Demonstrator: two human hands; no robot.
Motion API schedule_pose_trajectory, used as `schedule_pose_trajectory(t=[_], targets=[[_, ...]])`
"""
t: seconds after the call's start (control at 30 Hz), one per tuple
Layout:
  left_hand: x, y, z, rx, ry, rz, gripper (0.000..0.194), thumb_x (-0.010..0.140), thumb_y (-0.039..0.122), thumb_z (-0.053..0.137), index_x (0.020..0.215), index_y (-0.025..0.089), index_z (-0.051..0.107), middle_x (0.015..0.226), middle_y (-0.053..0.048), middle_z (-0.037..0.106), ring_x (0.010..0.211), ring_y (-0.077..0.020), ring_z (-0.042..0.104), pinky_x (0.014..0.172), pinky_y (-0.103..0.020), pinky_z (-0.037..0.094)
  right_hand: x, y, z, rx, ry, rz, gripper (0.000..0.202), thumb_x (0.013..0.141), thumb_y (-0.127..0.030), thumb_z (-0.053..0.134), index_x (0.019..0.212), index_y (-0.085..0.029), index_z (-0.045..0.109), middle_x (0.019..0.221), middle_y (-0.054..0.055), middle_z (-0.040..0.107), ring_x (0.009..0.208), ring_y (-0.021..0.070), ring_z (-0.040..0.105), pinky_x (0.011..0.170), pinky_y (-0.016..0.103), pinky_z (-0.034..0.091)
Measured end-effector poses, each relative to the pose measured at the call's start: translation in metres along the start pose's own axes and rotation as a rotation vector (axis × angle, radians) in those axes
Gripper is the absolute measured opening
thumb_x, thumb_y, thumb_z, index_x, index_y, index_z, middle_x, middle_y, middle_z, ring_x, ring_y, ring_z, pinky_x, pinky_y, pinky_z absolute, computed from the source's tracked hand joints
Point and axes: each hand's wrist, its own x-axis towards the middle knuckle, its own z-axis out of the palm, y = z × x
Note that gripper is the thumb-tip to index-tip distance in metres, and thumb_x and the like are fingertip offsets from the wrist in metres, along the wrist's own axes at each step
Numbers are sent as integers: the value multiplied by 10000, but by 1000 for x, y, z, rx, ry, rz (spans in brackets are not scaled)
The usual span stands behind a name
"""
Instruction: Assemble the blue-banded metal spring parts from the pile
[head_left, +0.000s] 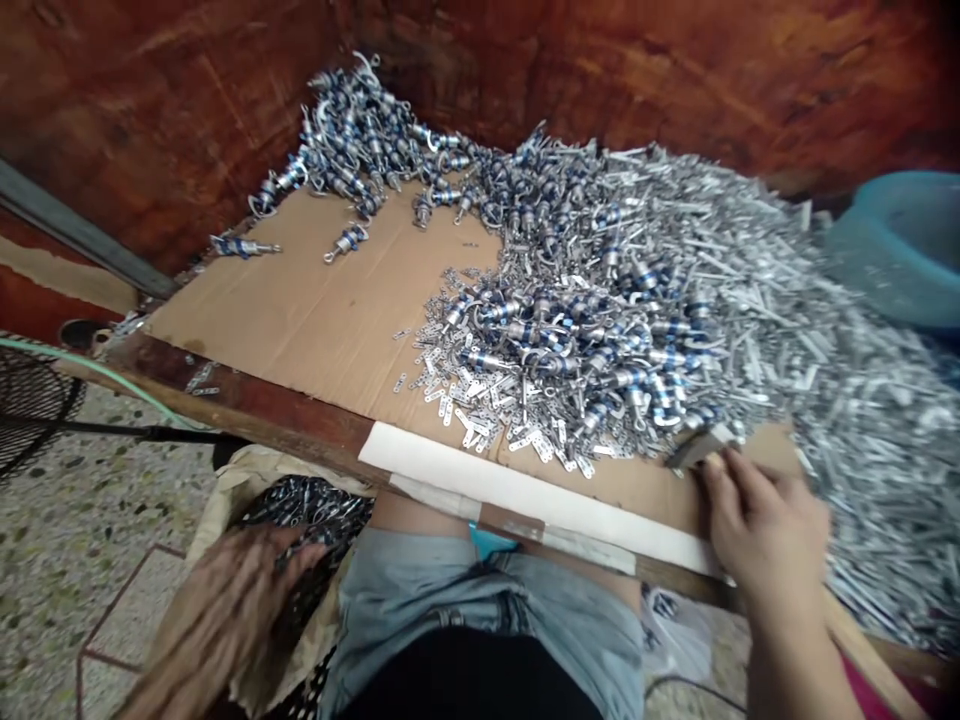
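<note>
right hand [765,525]: fingers closed on grey angular block [703,446], just beside heaped silver-and-blue metal fittings [562,340] on brown wooden desk [262,398]. left hand [232,580]: blurred, fingers' state unclear, over beige sack [259,462] of dark metal parts [319,502].

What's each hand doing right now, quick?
Left hand: blurred, at the mouth of the open sack; grip can't be told.
Right hand: closed on a gray piece near the cardboard.

1. We see moderate light, with bright glints on the small metal plates [551,442].
2. We find the left hand [244,575] and the metal strips [885,450] at right blurred.
3. We notice the wall [600,60] dimming toward the top right corner.
</note>
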Motion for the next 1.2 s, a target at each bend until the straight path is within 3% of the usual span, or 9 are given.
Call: schedule_pose_trajectory(t=[0.13, 0.23, 0.3, 0.4, 0.5, 0.63, 0.77, 0.87, 1.2], targets=[[36, 25, -12, -20, 41, 65, 236, 836, 434, 532, 847, 272, 703, 841, 29, 732, 739, -178, 679, 649, -237, 522, 3, -14, -13, 77, 155, 34, 471, 862, -466, 458, 1060, -86, 654, 868, 166, 599, 834, 282, 548, 754, 431, 413], [94, 75, -11, -124, 201, 311, 215, 872, 322, 514, 826, 195, 682, 818, -11, 714, 783, -163, 639, 745, -257, 499, 1, -30, -23, 176, 185, -13, 358, 862, -384, 504, 1033, -111, 659, 898, 154, 607, 849, 275, 562, 785, 436, 428], [135, 104, -3, 1, 232, 502, 187, 882, 196, 480, 937, 165, 656, 905, -41, 701, 882, -178, 609, 831, -307, 473, -4, -39, -28, 221, 205, -48, 303, 855, -341, 528, 1015, -121, 660, 908, 142, 609, 848, 268, 566, 788, 434, 433], [183, 130, 13, 81, 172, 576, 212, 827, 65, 471, 941, 132, 637, 867, -80, 667, 889, -220, 575, 796, -356, 464, -12, -47, -33, 256, 189, -81, 269, 857, -288, 530, 1017, -109, 652, 917, 145, 604, 872, 268, 560, 786, 426, 430], [200, 137, 18, 122, 144, 608, 257, 820, 33, 436, 981, 100, 624, 817, -106, 630, 851, -248, 542, 768, -397, 452, -20, -53, -37, 289, 174, -86, 231, 858, -254, 529, 1001, -116, 647, 909, 138, 600, 881, 266, 553, 787, 421, 417], [176, 134, 2, 76, 174, 627, 366, 847, 80, 436, 1188, 159, 542, 941, -97, 565, 871, -234, 507, 758, -380, 458, -22, -75, -38, 435, 57, -161, 159, 852, -205, 539, 985, -173, 621, 899, 88, 607, 879, 227, 540, 776, 370, 416], [127, 130, -10, -265, 272, 505, 155, 826, 129, 533, 948, 183, 613, 938, -51, 544, 855, -174, 565, 774, -307, 476, -14, -112, -29, 551, -215, -215, 101, 868, -195, 518, 890, -205, 616, 829, 39, 611, 818, 193, 516, 737, 329, 404], [92, 127, -3, -480, 301, 363, 121, 774, 114, 617, 851, 199, 578, 895, -9, 608, 840, -150, 610, 765, -259, 489, -5, -136, -21, 502, -319, -187, 102, 864, -220, 529, 860, -192, 627, 809, 44, 601, 796, 202, 487, 711, 331, 386], [45, 131, 35, -763, -6, 240, 187, 760, 58, 626, 856, 218, 631, 887, 5, 648, 847, -119, 631, 780, -204, 507, 9, -140, -19, 353, -409, -244, 105, 839, -201, 539, 799, -200, 636, 782, 42, 580, 786, 208, 469, 698, 337, 343]])
